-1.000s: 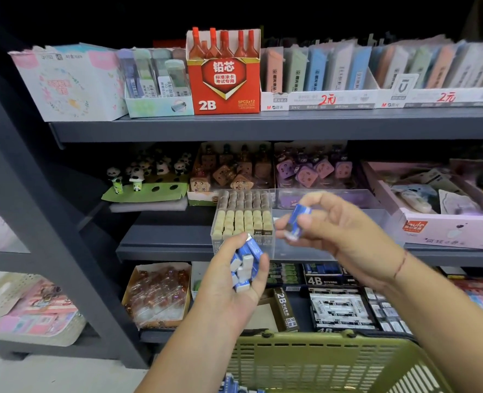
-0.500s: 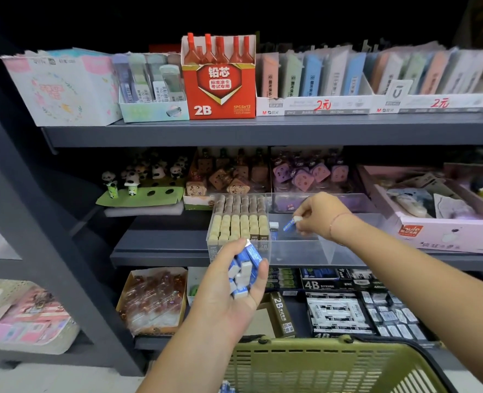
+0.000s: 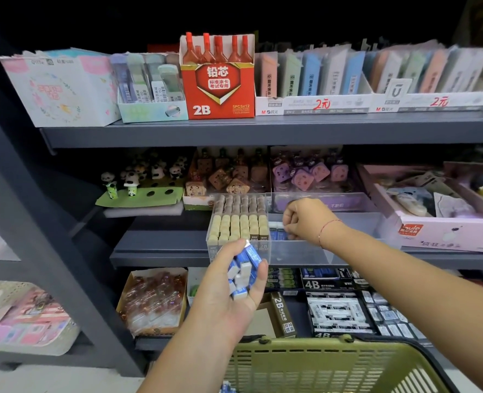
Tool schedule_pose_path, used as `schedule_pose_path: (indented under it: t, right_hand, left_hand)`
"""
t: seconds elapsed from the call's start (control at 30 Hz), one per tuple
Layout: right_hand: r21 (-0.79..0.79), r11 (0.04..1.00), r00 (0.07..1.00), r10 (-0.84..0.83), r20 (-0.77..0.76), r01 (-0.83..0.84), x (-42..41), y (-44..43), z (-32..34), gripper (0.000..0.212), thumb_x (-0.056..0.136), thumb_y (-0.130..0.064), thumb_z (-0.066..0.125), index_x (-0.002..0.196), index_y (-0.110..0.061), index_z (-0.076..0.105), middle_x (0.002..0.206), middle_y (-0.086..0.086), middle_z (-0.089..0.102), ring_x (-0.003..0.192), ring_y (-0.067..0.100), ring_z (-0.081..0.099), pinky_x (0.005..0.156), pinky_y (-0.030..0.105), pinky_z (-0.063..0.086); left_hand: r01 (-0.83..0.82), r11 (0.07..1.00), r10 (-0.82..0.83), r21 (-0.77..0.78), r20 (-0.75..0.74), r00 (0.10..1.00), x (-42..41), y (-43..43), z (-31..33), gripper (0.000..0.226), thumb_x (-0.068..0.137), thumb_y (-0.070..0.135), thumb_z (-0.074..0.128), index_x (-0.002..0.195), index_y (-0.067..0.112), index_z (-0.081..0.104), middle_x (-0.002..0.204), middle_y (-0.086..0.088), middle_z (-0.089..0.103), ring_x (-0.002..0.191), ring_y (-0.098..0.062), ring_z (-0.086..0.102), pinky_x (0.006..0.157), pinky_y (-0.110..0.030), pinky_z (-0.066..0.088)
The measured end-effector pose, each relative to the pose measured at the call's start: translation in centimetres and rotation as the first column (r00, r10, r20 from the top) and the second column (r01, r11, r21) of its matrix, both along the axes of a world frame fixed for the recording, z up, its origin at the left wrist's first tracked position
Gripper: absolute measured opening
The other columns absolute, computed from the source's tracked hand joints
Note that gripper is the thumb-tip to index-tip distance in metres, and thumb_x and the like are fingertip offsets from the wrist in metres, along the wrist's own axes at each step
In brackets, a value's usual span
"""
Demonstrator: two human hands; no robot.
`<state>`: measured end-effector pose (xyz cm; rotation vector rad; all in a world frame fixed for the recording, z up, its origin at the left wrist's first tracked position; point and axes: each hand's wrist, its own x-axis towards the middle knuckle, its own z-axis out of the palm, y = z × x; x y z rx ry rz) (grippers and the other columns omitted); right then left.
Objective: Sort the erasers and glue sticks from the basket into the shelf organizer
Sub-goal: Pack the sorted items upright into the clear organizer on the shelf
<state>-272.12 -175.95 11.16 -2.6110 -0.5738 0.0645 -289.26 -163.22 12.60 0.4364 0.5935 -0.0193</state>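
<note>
Your left hand [image 3: 229,293] grips a bunch of blue-and-white erasers [image 3: 244,269] above the green basket [image 3: 319,367]. Your right hand [image 3: 308,219] reaches into the clear organizer [image 3: 333,252] on the middle shelf [image 3: 160,245], fingers curled against the standing blue erasers [image 3: 275,233] there. Whether they pinch one cannot be confirmed.

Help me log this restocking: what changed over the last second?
The right hand carried one blue eraser from mid-air forward and down into the clear organizer, its fingers now at the blue erasers standing by the left wall; whether it has let go is hidden. The left hand kept gripping its handful of erasers, and the green basket stayed below.
</note>
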Motion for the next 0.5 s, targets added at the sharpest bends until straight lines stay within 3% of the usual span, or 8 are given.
schedule_pose_path:
  t: [0.2, 0.3, 0.33, 0.4, 0.5]
  right_hand:
    - [0.121, 0.993, 0.989, 0.031, -0.144, -0.014, -0.3, -1.1, 0.3, 0.012, 0.092, -0.009, 0.057, 0.084, -0.012, 0.066, 0.081, 0.010, 0.073, 0.077, 0.016, 0.071, 0.079, 0.033, 0.058]
    - [-0.016, 0.999, 0.999, 0.045, 0.001, -0.045, -1.0, -1.5, 1.4, 0.009, 0.090, -0.016, 0.060, 0.094, -0.018, 0.068, 0.089, 0.000, 0.070, 0.085, 0.015, 0.065, 0.080, 0.026, 0.052]
    - [0.004, 0.999, 0.997, 0.048, 0.066, -0.048, -1.7, -1.5, 2.0, 0.009, 0.090, -0.018, 0.061, 0.096, -0.018, 0.069, 0.089, -0.003, 0.068, 0.086, 0.013, 0.063, 0.081, 0.025, 0.050]
    - [0.223, 0.967, 0.991, 0.111, 0.078, -0.126, -3.8, -1.3, 3.1, 0.009, 0.087, -0.021, 0.067, 0.095, -0.018, 0.071, 0.087, -0.005, 0.069, 0.082, 0.009, 0.062, 0.080, 0.021, 0.050]
    - [0.499, 0.828, 0.924, 0.361, -0.129, -0.254, -7.7, -0.6, 3.4, 0.017, 0.081, -0.024, 0.073, 0.098, -0.019, 0.071, 0.088, -0.001, 0.070, 0.078, 0.006, 0.061, 0.076, 0.018, 0.051]
  left_hand:
    - [-0.005, 1.000, 0.005, -0.007, -0.008, 1.000, -0.1, -0.1, 0.2, 0.028, 0.072, 0.011, 0.078, 0.097, 0.003, 0.067, 0.105, -0.016, 0.062, 0.093, -0.028, 0.061, 0.047, -0.025, 0.056]
    - [-0.004, 1.000, 0.004, -0.003, -0.016, 1.000, -0.1, -0.1, 0.2, 0.029, 0.073, 0.012, 0.078, 0.098, 0.003, 0.067, 0.106, -0.017, 0.063, 0.092, -0.029, 0.062, 0.046, -0.025, 0.055]
    - [-0.006, 1.000, 0.006, -0.003, -0.019, 1.000, -0.1, -0.1, 0.2, 0.030, 0.072, 0.012, 0.078, 0.099, 0.003, 0.067, 0.106, -0.017, 0.063, 0.092, -0.029, 0.062, 0.046, -0.025, 0.055]
    - [-0.008, 1.000, 0.008, -0.002, -0.020, 1.000, -0.1, -0.2, 0.3, 0.033, 0.072, 0.011, 0.079, 0.102, 0.002, 0.067, 0.104, -0.017, 0.064, 0.090, -0.029, 0.063, 0.045, -0.025, 0.054]
    - [0.016, 1.000, -0.017, 0.011, 0.019, 1.000, 0.0, -0.3, 0.1, 0.038, 0.068, 0.012, 0.078, 0.103, 0.002, 0.068, 0.097, -0.016, 0.066, 0.086, -0.027, 0.063, 0.046, -0.024, 0.054]
